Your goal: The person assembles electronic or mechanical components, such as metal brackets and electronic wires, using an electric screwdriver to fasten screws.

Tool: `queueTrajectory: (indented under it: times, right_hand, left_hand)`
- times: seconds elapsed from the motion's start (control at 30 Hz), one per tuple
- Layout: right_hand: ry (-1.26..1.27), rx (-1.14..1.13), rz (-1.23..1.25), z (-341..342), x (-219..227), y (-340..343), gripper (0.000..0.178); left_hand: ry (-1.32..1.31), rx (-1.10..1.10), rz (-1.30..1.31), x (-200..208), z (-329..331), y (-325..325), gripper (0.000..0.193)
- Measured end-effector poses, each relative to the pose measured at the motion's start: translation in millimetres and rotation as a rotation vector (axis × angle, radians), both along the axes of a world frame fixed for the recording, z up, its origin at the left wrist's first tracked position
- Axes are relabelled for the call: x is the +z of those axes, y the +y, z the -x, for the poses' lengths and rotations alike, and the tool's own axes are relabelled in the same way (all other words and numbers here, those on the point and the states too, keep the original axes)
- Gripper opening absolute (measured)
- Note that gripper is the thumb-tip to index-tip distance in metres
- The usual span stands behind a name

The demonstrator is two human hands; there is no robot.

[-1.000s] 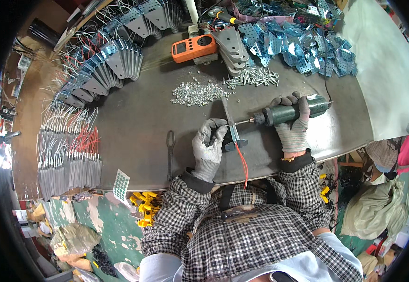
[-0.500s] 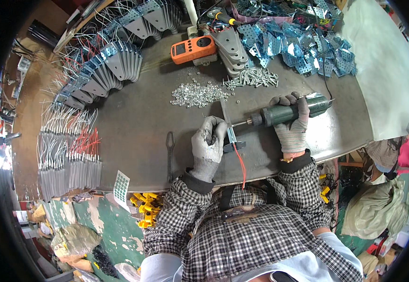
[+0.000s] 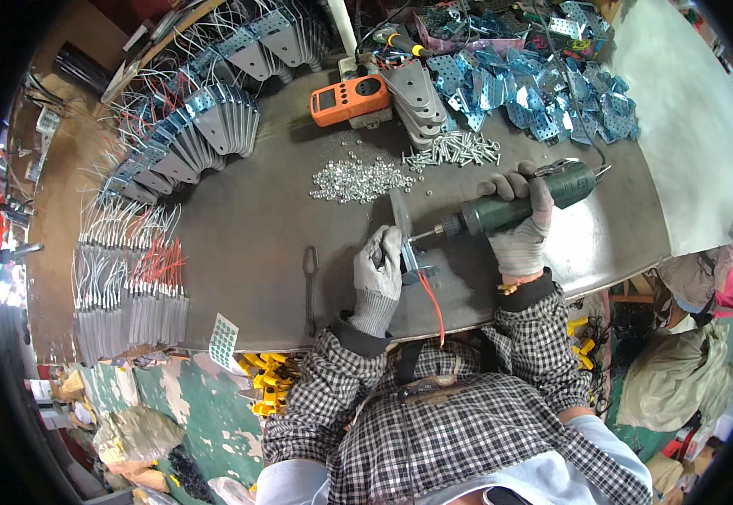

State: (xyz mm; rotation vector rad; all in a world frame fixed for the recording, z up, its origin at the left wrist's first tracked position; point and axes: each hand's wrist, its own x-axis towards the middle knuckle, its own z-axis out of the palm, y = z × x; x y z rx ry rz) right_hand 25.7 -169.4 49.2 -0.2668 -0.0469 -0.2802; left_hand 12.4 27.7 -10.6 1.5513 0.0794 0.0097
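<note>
My gloved left hand [image 3: 379, 271] is closed at the edge of a grey metal plate [image 3: 400, 212] with a small bracket on it, standing on edge over the table. Red wires [image 3: 431, 305] hang from the plate toward me. In my gloved right hand [image 3: 519, 223] is a dark green electric screwdriver [image 3: 491, 214], fingers wrapped round its body. Its bit points left and reaches the bracket near my left fingertips; the exact contact is too small to make out. Beyond the plate lie a heap of small nuts [image 3: 358, 180] and a pile of screws [image 3: 461, 150].
A spanner [image 3: 309, 290] lies left of my left hand. Farther back are an orange meter [image 3: 349, 101], stacked grey plates [image 3: 417, 103] and bluish perforated brackets [image 3: 543, 97]. Wired plate assemblies [image 3: 221, 124] and grey strips with leads [image 3: 130, 326] cover the left side.
The screwdriver has tilted, its rear end rising away from me and its chuck dropping slightly nearer. My left fingers have drawn in closer at the plate. The whole view has shifted slightly.
</note>
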Motion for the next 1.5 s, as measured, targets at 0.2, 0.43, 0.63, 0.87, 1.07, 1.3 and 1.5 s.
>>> queueTrajectory:
  times: [0.2,0.43,0.63,0.87,1.07,1.3,1.5]
  right_hand:
    - [-0.160,0.053,0.191,-10,19,15,0.026]
    - [-0.017,0.022,0.376,-3,43,22,0.049]
    - [0.399,-0.099,1.236,21,88,-68,0.051]
    - [1.169,-0.299,2.382,37,11,-155,0.045]
    - [0.844,-0.717,2.598,23,18,-147,0.039]
    - [-0.018,-0.845,2.886,-107,14,-122,0.043]
    - [0.133,-0.386,3.277,-138,33,-114,0.038]
  left_hand:
    - [0.048,0.123,0.411,6,9,-3,0.038]
    - [-0.816,-0.082,-0.965,43,-8,31,0.026]
    - [-0.642,-0.929,-1.381,85,-15,54,0.044]
    - [-0.977,-1.135,-1.546,78,-67,38,0.059]
    - [-0.448,-0.261,-1.419,100,-85,96,0.084]
    - [-0.245,0.146,-1.584,60,-74,165,0.068]
    - [-0.625,0.807,-1.425,112,-1,256,0.055]
